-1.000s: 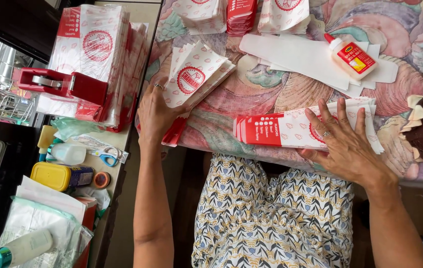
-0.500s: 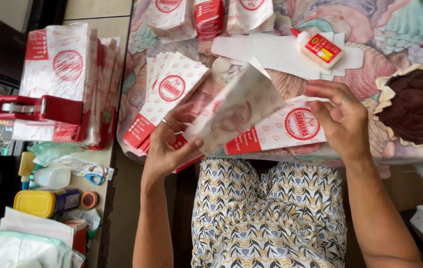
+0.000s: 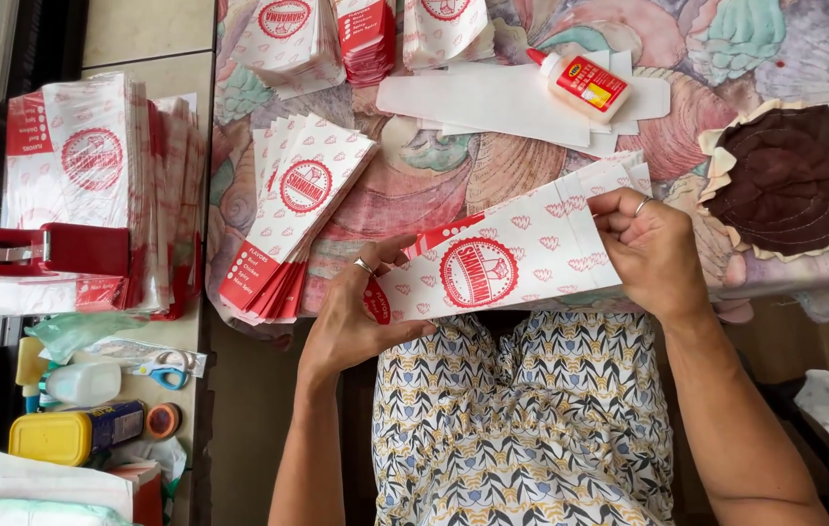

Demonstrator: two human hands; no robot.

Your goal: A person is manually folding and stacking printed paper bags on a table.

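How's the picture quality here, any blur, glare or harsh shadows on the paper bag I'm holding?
Head view: even, soft daylight, no glare and no hard shadows; the paper bag between the left hand and right hand is sharp, its red round mark crisp; the glue bottle is also in focus; slight wide-angle stretch at the edges.

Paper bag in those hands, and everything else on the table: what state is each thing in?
Paper bag: flat, held at both ends above the table edge.
Left hand: gripping the bag's red end.
Right hand: gripping the bag's open end.
Fanned bag stack: flat, lying on the table.
Glue bottle: capped, lying on its side on white paper sheets.
Scissors: closed.
Brown cloth mat: lying flat.
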